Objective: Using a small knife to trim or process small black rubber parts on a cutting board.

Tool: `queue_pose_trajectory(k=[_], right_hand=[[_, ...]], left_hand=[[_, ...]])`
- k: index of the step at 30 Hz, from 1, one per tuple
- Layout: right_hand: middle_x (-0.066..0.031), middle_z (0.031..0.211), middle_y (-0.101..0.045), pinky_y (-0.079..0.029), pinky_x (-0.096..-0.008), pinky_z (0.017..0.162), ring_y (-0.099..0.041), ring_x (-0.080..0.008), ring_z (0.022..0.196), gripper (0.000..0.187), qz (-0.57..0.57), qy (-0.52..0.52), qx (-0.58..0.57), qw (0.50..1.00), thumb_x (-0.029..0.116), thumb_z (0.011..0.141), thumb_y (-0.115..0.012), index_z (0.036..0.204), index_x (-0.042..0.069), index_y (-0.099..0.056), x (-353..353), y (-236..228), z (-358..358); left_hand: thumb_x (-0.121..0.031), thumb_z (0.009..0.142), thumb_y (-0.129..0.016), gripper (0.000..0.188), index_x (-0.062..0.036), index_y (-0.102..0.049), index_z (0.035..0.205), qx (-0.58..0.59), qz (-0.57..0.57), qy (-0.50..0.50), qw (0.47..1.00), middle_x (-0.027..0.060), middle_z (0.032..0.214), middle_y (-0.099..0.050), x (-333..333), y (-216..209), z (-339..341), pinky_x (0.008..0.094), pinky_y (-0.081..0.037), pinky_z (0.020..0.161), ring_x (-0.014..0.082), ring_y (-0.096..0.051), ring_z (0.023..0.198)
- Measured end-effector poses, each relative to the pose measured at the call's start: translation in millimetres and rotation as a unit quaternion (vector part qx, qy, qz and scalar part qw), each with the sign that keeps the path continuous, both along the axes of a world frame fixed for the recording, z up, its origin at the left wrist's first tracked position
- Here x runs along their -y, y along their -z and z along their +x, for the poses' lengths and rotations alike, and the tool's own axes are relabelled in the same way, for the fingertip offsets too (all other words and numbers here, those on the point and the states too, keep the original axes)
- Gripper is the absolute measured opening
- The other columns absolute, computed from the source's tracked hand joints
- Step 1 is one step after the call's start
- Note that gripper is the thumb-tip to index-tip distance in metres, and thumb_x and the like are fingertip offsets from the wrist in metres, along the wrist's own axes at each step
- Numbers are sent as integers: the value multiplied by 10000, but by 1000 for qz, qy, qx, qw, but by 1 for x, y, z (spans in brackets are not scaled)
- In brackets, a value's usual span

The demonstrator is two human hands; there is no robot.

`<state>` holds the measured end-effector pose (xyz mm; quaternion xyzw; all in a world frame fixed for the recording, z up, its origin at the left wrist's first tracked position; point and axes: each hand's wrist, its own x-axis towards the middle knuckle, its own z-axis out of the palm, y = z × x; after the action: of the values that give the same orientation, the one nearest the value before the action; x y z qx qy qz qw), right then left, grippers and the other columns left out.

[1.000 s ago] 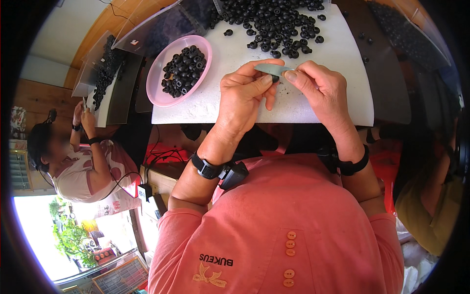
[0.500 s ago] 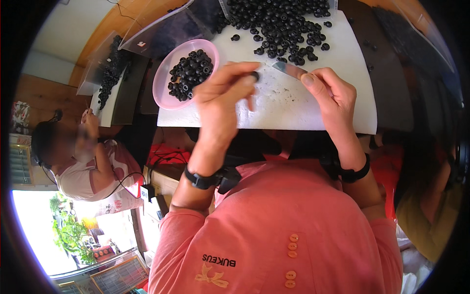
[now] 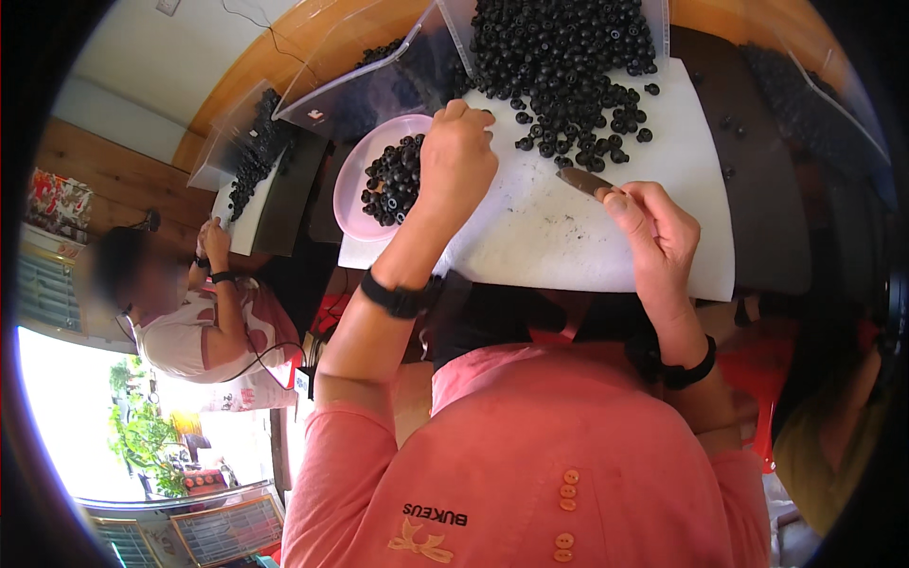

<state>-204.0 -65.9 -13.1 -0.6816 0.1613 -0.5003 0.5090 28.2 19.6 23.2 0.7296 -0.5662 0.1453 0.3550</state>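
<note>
Holds a little knife (image 3: 585, 182) in the right hand (image 3: 660, 227), pinched tight between thumb and fingers. Sticks the blade out past the fingertips, up and left, just below the loose round black pieces (image 3: 578, 123) on the white board (image 3: 516, 241). Curls the left hand (image 3: 458, 156) nearly into a fist by the right edge of the pink bowl (image 3: 349, 194), next to more black pieces (image 3: 390, 182) inside. Cannot tell about anything held in there.

The white board (image 3: 530, 251) bears loose black parts (image 3: 615, 123) — plus 1 pink bowl (image 3: 349, 204), left.
</note>
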Motion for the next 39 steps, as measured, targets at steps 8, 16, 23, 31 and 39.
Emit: queue_pose_trajectory(k=[8, 16, 23, 31, 39], right_hand=[[-11, 768, -635, -411, -195, 609, -481, -33, 685, 217, 59, -37, 63, 996, 142, 960, -690, 865, -44, -633, -5, -13, -5], [33, 700, -580, -351, -191, 562, -415, -16, 636, 233, 56, -26, 67, 996, 152, 965, -689, 840, -37, -631, 2, -7, -6], [19, 600, -484, -332, -237, 509, -394, -54, 568, 304, 2, 32, -9, 999, 229, 926, -730, 773, -7, -613, -1, -5, 4], [-26, 533, -467, -350, -294, 472, -412, -118, 489, 351, -78, 84, -119, 986, 281, 899, -732, 700, 31, -586, -1, -4, 11], [-37, 521, -480, -366, -312, 472, -449, -143, 463, 374, -105, 89, -165, 977, 345, 910, -704, 707, 45, -611, -1, -7, 10]], left_hand=[[-63, 785, -632, 237, 46, -712, 979, 70, 276, -186, 940, 254, 1095, -636, 59, 7, 31, 456, -537, 901, 435, -604, 1051], [-43, 765, -638, 152, 48, -697, 871, 57, 150, -100, 982, 222, 907, -689, 46, 7, 20, 444, -530, 791, 380, -665, 884], [15, 879, -654, 143, 59, -698, 1008, -423, 93, 112, 895, 73, 878, -676, -16, -12, -55, 264, -487, 617, 118, -586, 731], [22, 938, -622, 158, 89, -654, 1078, -573, -21, 199, 795, 155, 943, -682, -28, 16, -67, 283, -490, 586, 175, -625, 740], [-5, 966, -593, 152, 94, -628, 1076, -605, 4, 212, 767, 171, 921, -678, -29, 19, -72, 302, -485, 605, 194, -610, 693]])
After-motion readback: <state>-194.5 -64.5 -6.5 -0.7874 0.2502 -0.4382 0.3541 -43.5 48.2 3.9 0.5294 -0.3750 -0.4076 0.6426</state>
